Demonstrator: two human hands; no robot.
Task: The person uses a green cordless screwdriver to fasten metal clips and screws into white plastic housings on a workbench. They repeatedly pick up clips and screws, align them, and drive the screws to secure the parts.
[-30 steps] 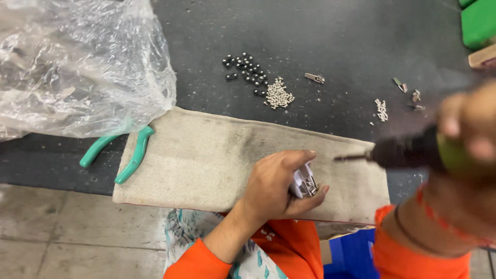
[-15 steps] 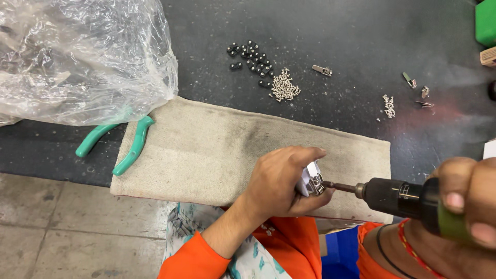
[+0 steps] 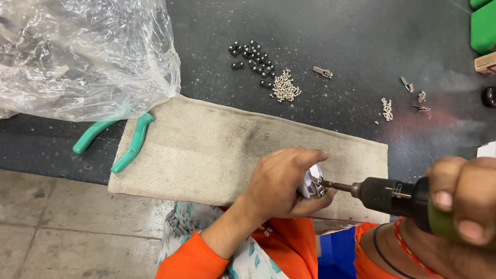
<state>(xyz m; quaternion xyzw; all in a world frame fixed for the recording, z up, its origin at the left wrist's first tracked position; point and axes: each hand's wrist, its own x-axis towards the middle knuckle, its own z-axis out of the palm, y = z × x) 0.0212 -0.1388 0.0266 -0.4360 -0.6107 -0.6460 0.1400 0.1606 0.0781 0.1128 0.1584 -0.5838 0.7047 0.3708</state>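
My left hand [image 3: 284, 181] grips a small white and metal part [image 3: 312, 183] over the front edge of a beige cloth [image 3: 206, 150] on the dark table. My right hand [image 3: 462, 199] holds a black and green power screwdriver [image 3: 398, 199] level, pointing left. Its bit touches the small part at my left fingertips.
A heap of small silver screws [image 3: 285, 89] and several black pieces [image 3: 250, 54] lie beyond the cloth. More small metal bits [image 3: 387, 108] lie to the right. Green-handled pliers [image 3: 116, 142] poke out from under a crumpled clear plastic bag [image 3: 82, 51]. Green boxes [image 3: 484, 23] stand at the far right.
My right hand has swung the screwdriver down from above the cloth and brought its bit against the part in my left hand. My left hand has stayed in place.
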